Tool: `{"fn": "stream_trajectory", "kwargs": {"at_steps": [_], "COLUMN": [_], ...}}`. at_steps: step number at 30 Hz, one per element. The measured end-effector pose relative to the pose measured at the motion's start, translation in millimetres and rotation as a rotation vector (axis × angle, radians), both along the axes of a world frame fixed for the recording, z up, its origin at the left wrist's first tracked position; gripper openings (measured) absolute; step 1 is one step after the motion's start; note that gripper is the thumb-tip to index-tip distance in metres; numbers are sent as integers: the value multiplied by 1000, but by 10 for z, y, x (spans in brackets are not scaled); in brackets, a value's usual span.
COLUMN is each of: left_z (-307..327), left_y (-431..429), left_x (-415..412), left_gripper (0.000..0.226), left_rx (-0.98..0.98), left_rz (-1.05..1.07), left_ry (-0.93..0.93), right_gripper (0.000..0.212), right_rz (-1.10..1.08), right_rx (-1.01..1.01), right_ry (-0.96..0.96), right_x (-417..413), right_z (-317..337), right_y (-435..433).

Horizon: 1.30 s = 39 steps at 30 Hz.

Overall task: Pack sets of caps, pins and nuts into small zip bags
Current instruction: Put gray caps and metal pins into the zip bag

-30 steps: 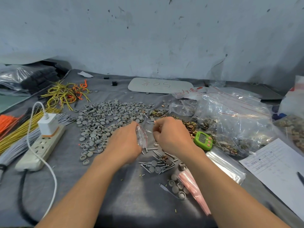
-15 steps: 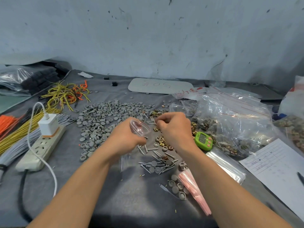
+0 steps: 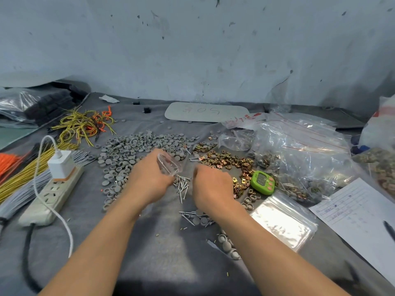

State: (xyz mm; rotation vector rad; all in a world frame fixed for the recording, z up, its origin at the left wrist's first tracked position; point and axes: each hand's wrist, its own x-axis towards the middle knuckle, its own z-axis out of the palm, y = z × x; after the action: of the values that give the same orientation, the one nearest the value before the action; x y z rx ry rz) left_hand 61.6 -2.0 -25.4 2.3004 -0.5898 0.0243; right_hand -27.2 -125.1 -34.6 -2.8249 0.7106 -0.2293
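My left hand (image 3: 149, 178) holds a small clear zip bag (image 3: 167, 165), mouth up, above the grey cloth. My right hand (image 3: 210, 184) is lowered to the cloth just right of it, back to the camera, its fingers curled down and hidden. A cluster of steel pins (image 3: 182, 186) lies between the two hands. Grey caps (image 3: 132, 150) are heaped behind my left hand, and brass square nuts (image 3: 226, 160) are spread behind my right. More pins and caps (image 3: 196, 217) sit under my right wrist.
A green timer (image 3: 261, 182) and a stack of empty zip bags (image 3: 282, 223) lie to the right, with large bags of parts (image 3: 303, 159) and a paper sheet (image 3: 359, 214) beyond. At the left are a power strip (image 3: 51, 195) and wire bundles (image 3: 81, 124).
My right hand has left the bag's mouth and dropped to the cloth near the pins and nuts. My left hand has lifted the bag and moved it slightly left.
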Motion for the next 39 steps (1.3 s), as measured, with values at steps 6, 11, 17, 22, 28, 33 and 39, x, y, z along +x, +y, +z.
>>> {"fn": "stream_trajectory", "kwargs": {"at_steps": [6,11,17,22,28,33,39], "left_z": [-91,1,46,36,26,12,-25], "left_y": [-50,-55,69,100,98,113,57], "left_x": [-62,-55,-2,38,62,85,43], "left_gripper": [43,43,42,32,34,40,50], "left_rx": [310,213,-22,-179,-39,47,197], "left_rz": [-91,-209,-52,32,16,12,-14], "left_ry": [-191,12,101,121,55,24,-45], "right_gripper": [18,16,18,31,34,23,17], "right_rz": [177,229,-49,-23,-101,-154,-102], "right_rx": [408,647,578,185,138,109,567], "right_ry": [-390,-440,-435,133,163,202,-407], "right_x": [44,96,120,141,161,97,126], "right_z": [116,125,155,-67,-62,51,264], "right_y": [-18,0,-137,52,91,1,-23]}}
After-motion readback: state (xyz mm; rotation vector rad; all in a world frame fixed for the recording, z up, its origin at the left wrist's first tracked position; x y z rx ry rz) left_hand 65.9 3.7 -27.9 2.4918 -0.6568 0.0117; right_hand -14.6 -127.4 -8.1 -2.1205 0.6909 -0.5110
